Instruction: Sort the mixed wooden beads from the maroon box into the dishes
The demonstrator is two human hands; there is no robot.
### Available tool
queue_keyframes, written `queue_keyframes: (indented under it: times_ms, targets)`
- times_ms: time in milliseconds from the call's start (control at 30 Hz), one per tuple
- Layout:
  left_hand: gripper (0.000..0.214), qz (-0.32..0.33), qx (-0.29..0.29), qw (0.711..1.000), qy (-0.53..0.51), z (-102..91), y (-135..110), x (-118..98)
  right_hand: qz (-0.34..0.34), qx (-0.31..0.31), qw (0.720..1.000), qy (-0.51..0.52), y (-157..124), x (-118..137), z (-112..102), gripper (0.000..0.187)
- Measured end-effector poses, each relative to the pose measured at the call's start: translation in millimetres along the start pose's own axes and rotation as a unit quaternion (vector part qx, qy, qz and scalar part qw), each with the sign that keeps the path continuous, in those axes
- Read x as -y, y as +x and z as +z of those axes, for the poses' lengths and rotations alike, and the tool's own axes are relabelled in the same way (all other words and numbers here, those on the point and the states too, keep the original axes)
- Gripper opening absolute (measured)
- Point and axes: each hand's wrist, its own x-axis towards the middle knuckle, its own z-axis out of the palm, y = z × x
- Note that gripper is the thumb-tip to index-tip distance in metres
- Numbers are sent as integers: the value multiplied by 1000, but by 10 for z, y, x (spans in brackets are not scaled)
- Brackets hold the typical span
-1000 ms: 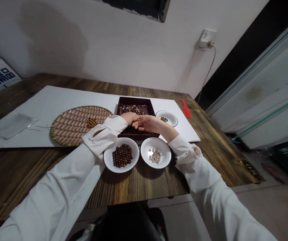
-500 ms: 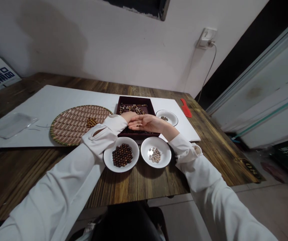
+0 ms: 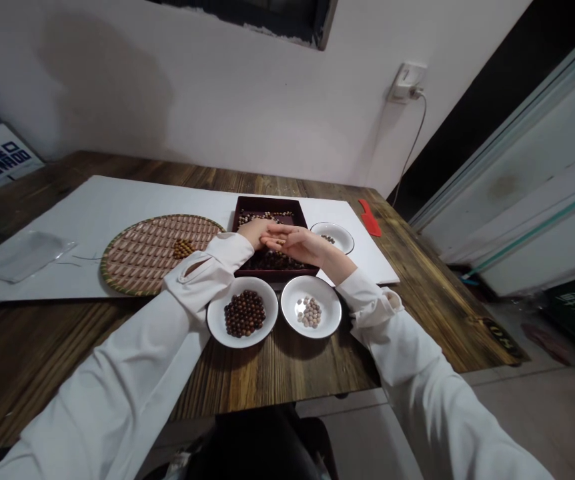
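Over a dark red tray (image 3: 270,273) full of mixed beads (image 3: 287,261), both hands meet. My right hand (image 3: 300,244) is turned palm up, its fingers stretched out towards the left and touching or overlapping the other hand. My left hand (image 3: 253,232) reaches in from the left; its fingers are mostly hidden, so what they hold does not show. Nearest below are a white bowl (image 3: 216,332) of dark brown beads (image 3: 245,313) and a white bowl (image 3: 328,321) with pale beads (image 3: 311,312).
A round woven tray (image 3: 132,257) with yellow-brown beads (image 3: 183,249) lies at left, beside a clear plastic bag (image 3: 22,255). Behind my right hand stand a small dish (image 3: 346,238) of beads and a red scoop-like piece (image 3: 369,219). A white board (image 3: 102,200) lies beneath.
Both hands stay together over the tray. My right hand's fingers have spread and tilted slightly, and more beads show beneath them. The view has tipped a little upward.
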Motion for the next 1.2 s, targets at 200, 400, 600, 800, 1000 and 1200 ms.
queue_keyframes:
  times_ms: [200, 400, 600, 800, 1000, 1200]
  targets:
    - [25, -75, -214, 973, -40, -77, -66, -86, -78, -85, 990, 80, 60, 20, -65, 66]
    - [19, 83, -265, 960, -45, -50, -35, -109, -101, -123, 976, 147, 61, 41, -73, 69]
    - [23, 145, -204, 968, 2, 38, 2, -44, -105, -147, 964, 194, 60, 50, -81, 63]
    - [17, 156, -183, 971, -14, 41, 23, -17, -114, -131, 967, 188, 76, 35, -126, 60]
    - [14, 161, -165, 973, -20, 29, 32, -16, -107, -98, 973, 177, 89, 26, -157, 59]
    - [14, 189, -173, 967, -6, 31, 34, -2, -95, -92, 974, 182, 88, 30, -160, 53]
